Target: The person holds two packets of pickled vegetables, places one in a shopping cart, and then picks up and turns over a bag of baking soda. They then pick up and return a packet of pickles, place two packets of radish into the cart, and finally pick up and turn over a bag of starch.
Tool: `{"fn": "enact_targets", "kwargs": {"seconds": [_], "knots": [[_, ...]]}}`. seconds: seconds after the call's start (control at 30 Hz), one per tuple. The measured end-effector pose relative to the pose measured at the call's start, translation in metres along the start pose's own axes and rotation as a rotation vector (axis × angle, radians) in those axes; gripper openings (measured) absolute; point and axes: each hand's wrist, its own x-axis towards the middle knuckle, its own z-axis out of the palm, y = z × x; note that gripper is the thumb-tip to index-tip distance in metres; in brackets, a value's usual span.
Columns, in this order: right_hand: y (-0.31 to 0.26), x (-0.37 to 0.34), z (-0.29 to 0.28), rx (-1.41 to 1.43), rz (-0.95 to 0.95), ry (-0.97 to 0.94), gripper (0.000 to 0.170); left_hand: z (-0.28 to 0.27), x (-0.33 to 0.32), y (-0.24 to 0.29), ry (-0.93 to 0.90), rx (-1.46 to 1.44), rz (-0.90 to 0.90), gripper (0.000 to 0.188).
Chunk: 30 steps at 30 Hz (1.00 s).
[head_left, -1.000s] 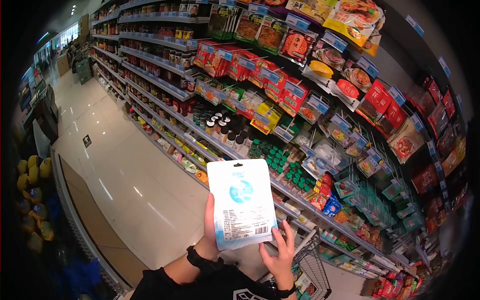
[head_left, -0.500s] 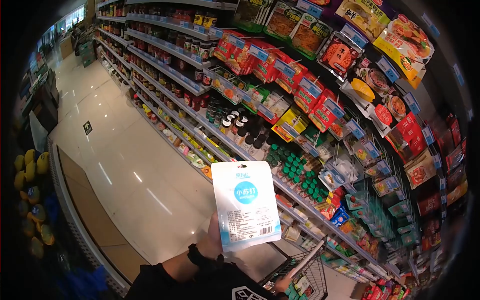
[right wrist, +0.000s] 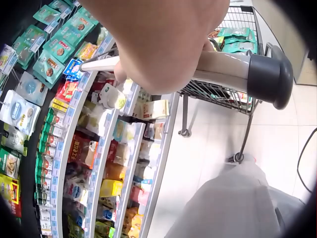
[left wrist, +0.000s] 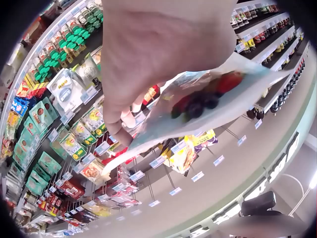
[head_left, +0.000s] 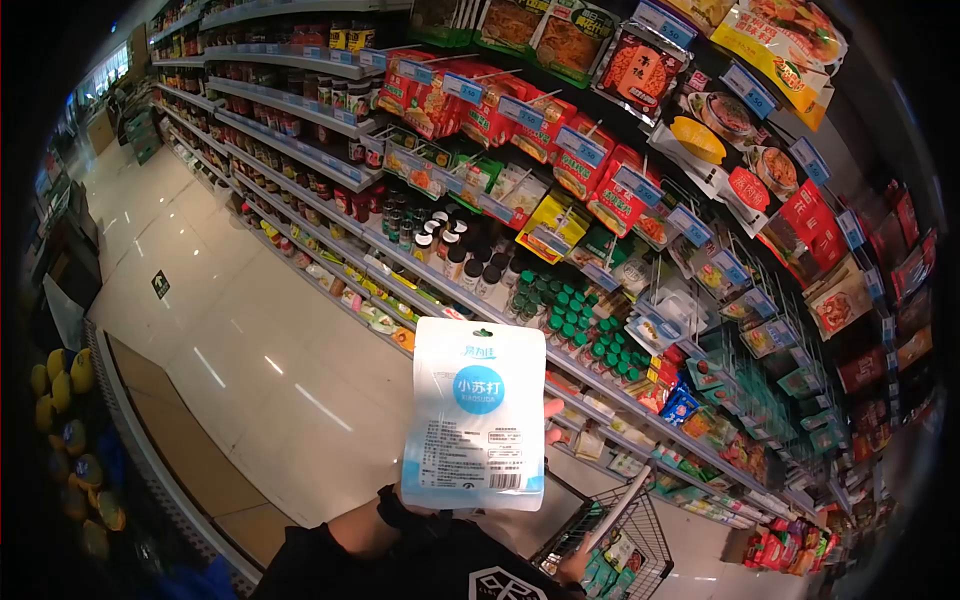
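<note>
My left hand grips a white and pale blue pouch of baking soda, its printed text side facing me in the head view. Fingertips show past the pouch's right edge, while the palm is hidden behind it. Red and dark berries are pictured on the pouch's other face in the left wrist view. Low at the front, my right hand holds the pale handle of a shopping cart. In the right wrist view the right hand covers the middle of that handle.
Shelves of jars, green-capped bottles and hanging packets run along the right side. Green packets lie in the cart. A pale tiled aisle stretches away at left, beside a display edge and yellow packages.
My right hand has left the pouch's lower right corner and moved down to the cart handle. The left hand keeps the pouch raised, and its fingertips now show at the right edge.
</note>
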Motion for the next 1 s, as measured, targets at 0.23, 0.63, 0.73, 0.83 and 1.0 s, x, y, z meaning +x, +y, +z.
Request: {"fn": "enact_targets", "kwargs": {"seconds": [0.23, 0.63, 0.73, 0.83, 1.0], "knots": [[0.016, -0.01, -0.002, -0.011, 0.171, -0.01, 0.087, -0.016, 0.018, -0.022, -0.047, 0.12, -0.051, 0.089], [0.089, -0.049, -0.021, 0.01, 0.181, 0.028, 0.084, -0.02, 0.045, -0.118, 0.053, 0.223, 0.029, 0.074], [0.102, -0.068, -0.034, -0.07, 0.276, 0.052, 0.048, -0.019, 0.059, -0.143, 0.074, 0.318, -0.021, 0.071], [0.135, -0.073, -0.039, -0.051, 0.369, -0.127, 0.043, -0.038, 0.067, -0.166, 0.104, 0.423, -0.049, 0.069], [0.117, -0.099, -0.123, 0.082, 0.509, -0.097, 0.062, -0.113, 0.084, -0.192, 0.138, 0.445, -0.137, 0.052]]}}
